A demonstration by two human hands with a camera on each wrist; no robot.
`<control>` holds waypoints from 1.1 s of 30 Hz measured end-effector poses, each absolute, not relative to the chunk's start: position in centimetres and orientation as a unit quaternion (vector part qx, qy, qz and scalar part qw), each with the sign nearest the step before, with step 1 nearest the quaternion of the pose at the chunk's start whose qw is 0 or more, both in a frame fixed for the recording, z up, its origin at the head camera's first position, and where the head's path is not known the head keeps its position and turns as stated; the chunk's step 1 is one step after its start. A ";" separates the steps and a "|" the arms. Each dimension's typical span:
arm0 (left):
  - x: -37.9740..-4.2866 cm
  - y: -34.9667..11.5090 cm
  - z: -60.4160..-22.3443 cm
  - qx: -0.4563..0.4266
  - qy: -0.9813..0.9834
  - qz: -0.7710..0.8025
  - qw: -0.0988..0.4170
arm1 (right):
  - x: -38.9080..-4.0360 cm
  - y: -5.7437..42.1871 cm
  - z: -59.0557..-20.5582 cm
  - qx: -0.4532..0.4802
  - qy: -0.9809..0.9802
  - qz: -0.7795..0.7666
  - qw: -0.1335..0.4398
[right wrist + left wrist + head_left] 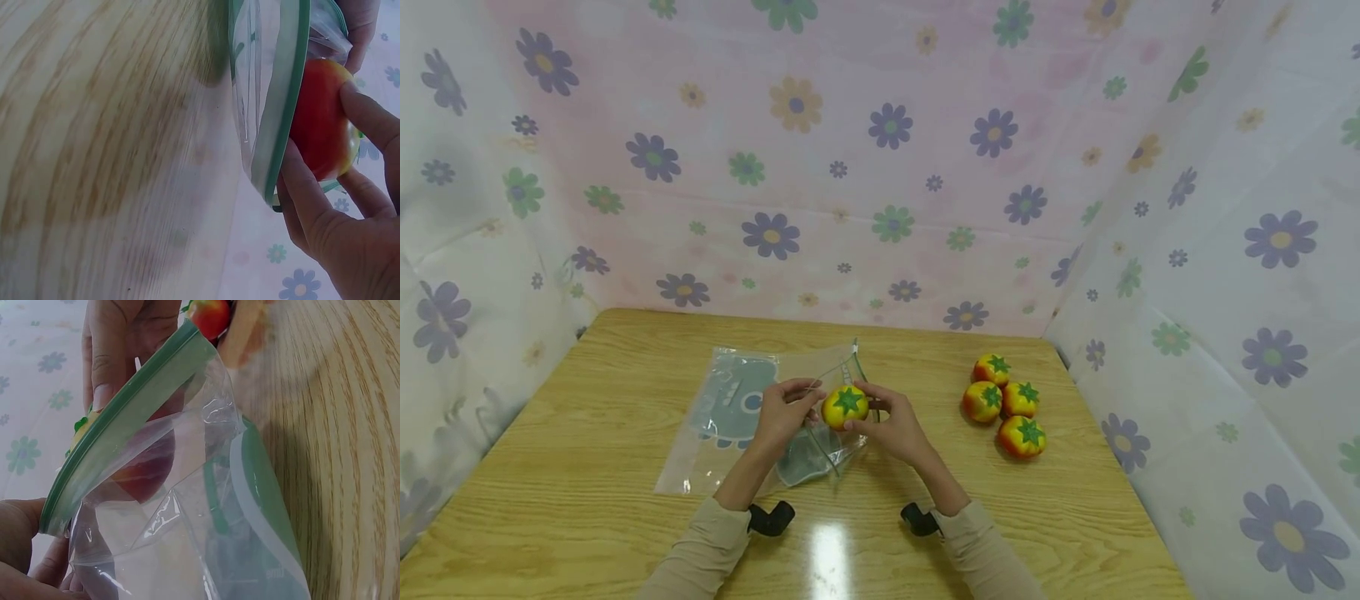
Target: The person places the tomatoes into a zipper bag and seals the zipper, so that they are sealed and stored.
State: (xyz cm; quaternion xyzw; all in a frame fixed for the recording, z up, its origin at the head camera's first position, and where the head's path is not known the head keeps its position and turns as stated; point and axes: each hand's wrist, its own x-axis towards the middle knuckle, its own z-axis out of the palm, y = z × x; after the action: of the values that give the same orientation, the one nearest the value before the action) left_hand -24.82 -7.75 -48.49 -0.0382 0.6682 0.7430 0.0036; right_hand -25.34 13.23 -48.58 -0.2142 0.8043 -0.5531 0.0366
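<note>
A clear zip bag (pixel 808 462) with a green seal strip and a printed pattern is held with its mouth spread. My left hand (pixel 785 414) pinches the bag's edge at the left of the mouth. Between the thumb and fingers of my right hand (pixel 892 423) is a toy tomato (pixel 846 407), yellow and red with a green star-shaped top. In the right wrist view the tomato (pixel 323 119) sits at the opening, beside the green strip (pixel 292 94). Seen through the plastic in the left wrist view, its red side (pixel 147 465) lies partly behind the bag wall.
Several more toy tomatoes (pixel 982 402) stand in a cluster on the wooden table (pixel 925 533), right of my hands. Another flat clear bag (pixel 692 467) with a blue-grey print lies to the left. Flowered cloth (pixel 842 208) hangs behind the table and on both sides.
</note>
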 end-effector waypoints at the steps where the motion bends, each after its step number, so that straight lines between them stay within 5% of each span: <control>1: -24.8 -7.8 -48.5 -0.039 0.668 0.743 0.003 | -25.4 13.2 -48.6 -0.217 0.805 -0.551 0.035; 33: -25.5 -7.5 -49.1 -0.039 0.680 0.732 -0.008 | -25.6 12.0 -49.8 -0.199 0.812 -0.548 0.033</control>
State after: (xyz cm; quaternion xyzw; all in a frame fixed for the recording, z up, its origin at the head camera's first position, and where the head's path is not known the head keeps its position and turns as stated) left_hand -25.47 -7.52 -49.10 -0.0388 0.6803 0.7319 -0.0077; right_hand -25.64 11.99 -49.76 -0.1986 0.8119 -0.5479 0.0331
